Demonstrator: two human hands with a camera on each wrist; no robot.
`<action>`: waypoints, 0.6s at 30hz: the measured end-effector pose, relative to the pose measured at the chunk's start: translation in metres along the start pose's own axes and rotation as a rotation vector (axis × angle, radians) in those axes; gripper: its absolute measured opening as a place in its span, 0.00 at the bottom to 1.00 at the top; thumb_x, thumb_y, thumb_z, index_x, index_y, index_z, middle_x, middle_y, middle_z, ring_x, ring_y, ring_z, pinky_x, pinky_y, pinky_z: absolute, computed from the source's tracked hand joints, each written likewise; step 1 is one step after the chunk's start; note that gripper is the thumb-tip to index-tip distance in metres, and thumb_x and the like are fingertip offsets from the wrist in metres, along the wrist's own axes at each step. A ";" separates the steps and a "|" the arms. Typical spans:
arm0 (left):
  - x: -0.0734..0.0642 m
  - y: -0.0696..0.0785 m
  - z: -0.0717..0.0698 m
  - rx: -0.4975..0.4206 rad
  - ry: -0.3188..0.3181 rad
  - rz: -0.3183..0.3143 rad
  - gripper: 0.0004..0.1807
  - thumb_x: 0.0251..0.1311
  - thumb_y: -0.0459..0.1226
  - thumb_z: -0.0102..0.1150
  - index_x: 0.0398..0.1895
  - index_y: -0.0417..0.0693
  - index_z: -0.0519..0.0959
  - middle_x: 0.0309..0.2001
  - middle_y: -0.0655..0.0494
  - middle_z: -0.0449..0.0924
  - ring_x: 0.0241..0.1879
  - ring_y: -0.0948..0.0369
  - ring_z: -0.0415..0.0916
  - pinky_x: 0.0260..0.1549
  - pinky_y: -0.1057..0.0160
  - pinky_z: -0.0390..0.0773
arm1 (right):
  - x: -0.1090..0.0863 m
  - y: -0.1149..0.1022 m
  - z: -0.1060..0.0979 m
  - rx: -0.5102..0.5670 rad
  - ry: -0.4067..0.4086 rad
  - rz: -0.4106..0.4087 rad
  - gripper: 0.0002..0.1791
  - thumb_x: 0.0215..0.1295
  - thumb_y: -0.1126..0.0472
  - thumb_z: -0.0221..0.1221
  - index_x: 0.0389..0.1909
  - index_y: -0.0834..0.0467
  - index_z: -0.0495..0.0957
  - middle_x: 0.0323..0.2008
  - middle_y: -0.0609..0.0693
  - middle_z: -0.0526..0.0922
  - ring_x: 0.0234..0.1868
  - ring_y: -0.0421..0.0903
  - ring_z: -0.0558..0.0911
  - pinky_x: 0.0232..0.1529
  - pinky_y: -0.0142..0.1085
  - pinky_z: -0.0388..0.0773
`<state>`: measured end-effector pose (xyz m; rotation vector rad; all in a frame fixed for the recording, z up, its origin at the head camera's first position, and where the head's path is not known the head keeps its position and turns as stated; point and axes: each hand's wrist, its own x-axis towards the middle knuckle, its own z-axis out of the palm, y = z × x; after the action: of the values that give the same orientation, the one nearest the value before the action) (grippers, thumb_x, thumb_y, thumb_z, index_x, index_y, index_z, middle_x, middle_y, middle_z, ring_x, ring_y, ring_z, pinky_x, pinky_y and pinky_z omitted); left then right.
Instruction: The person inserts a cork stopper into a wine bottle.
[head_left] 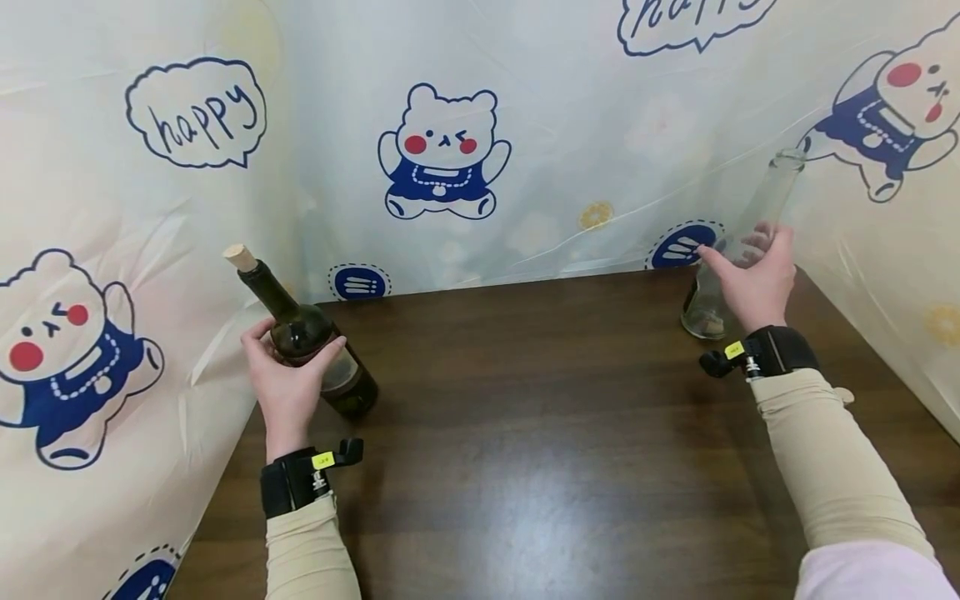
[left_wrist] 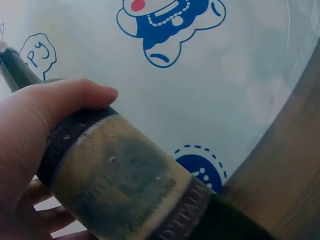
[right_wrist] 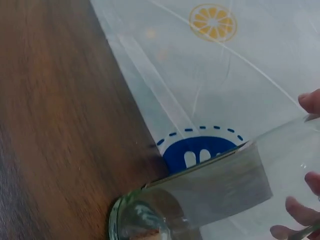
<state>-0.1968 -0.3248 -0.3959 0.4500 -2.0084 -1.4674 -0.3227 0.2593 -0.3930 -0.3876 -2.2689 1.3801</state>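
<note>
On the left of the head view, my left hand [head_left: 288, 379] grips a dark green wine bottle [head_left: 358, 393] around its upper body. A pale cork [head_left: 240, 257] sticks out of that bottle's neck. Its worn tan label [left_wrist: 120, 170] fills much of the left wrist view, with the thumb across its upper end. Over at the far right, my right hand [head_left: 761, 279] holds a clear glass bottle [head_left: 705, 308] with thumb and fingers on opposite sides. A brown, cork-like piece [right_wrist: 145, 235] shows at that bottle's base, and a greyish label [right_wrist: 235, 185] is on its side.
A brown wooden table [head_left: 540, 433] lies beneath both bottles. White sheeting [head_left: 525, 242] printed with cartoon bears rises behind it and along both sides. Both bottles are close to that sheeting. Each wrist carries a black camera strap [head_left: 783, 350].
</note>
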 end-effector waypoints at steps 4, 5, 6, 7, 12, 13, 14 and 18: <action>-0.003 -0.003 -0.003 0.033 0.011 -0.023 0.51 0.46 0.48 0.80 0.74 0.70 0.61 0.66 0.56 0.65 0.61 0.58 0.68 0.63 0.47 0.70 | -0.001 -0.003 0.002 0.004 -0.018 0.000 0.49 0.58 0.35 0.66 0.76 0.45 0.55 0.73 0.54 0.69 0.67 0.55 0.73 0.64 0.48 0.75; -0.003 -0.003 -0.003 0.045 0.016 -0.026 0.51 0.46 0.50 0.80 0.74 0.71 0.61 0.67 0.57 0.65 0.60 0.59 0.67 0.62 0.48 0.70 | -0.001 -0.004 0.003 0.008 -0.020 0.000 0.48 0.59 0.36 0.65 0.76 0.45 0.55 0.73 0.55 0.69 0.67 0.55 0.72 0.64 0.48 0.75; -0.004 -0.004 -0.003 0.060 0.020 -0.026 0.51 0.46 0.51 0.79 0.74 0.72 0.61 0.67 0.57 0.65 0.60 0.59 0.67 0.61 0.49 0.71 | -0.002 -0.004 0.003 0.013 -0.021 0.003 0.48 0.60 0.36 0.65 0.77 0.45 0.54 0.74 0.55 0.68 0.68 0.55 0.72 0.64 0.48 0.74; -0.004 -0.004 -0.004 0.068 0.021 -0.022 0.51 0.46 0.51 0.79 0.74 0.73 0.61 0.67 0.57 0.65 0.60 0.59 0.67 0.60 0.50 0.71 | -0.003 -0.004 0.003 0.018 -0.021 0.005 0.48 0.60 0.36 0.65 0.77 0.45 0.54 0.74 0.55 0.68 0.68 0.54 0.71 0.65 0.48 0.74; -0.003 -0.003 -0.004 0.094 0.010 0.005 0.51 0.47 0.52 0.78 0.76 0.71 0.61 0.69 0.56 0.64 0.62 0.59 0.66 0.62 0.49 0.72 | -0.004 -0.004 0.003 0.039 -0.016 -0.012 0.47 0.62 0.38 0.64 0.77 0.45 0.53 0.74 0.55 0.67 0.69 0.54 0.71 0.66 0.46 0.72; -0.003 -0.002 -0.004 0.095 0.006 0.011 0.51 0.47 0.52 0.78 0.76 0.71 0.61 0.70 0.55 0.64 0.62 0.58 0.66 0.62 0.48 0.72 | -0.004 -0.003 0.002 0.039 -0.018 -0.018 0.47 0.62 0.38 0.64 0.77 0.46 0.53 0.74 0.55 0.67 0.69 0.54 0.70 0.67 0.46 0.72; -0.003 -0.001 -0.004 0.096 0.003 0.018 0.52 0.47 0.52 0.78 0.76 0.69 0.60 0.70 0.54 0.64 0.63 0.57 0.66 0.63 0.48 0.71 | -0.003 -0.003 0.002 0.041 -0.021 -0.025 0.47 0.63 0.39 0.64 0.77 0.46 0.53 0.74 0.56 0.67 0.70 0.54 0.70 0.67 0.46 0.71; -0.014 0.015 0.000 0.076 0.049 0.067 0.53 0.49 0.49 0.78 0.78 0.63 0.58 0.73 0.53 0.59 0.68 0.56 0.61 0.69 0.49 0.65 | -0.003 0.001 0.001 0.039 -0.041 -0.048 0.46 0.64 0.40 0.63 0.77 0.47 0.52 0.74 0.57 0.65 0.71 0.54 0.69 0.69 0.48 0.70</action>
<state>-0.1847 -0.3116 -0.3858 0.4420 -2.0260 -1.3316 -0.3201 0.2580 -0.3951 -0.2926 -2.2651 1.4180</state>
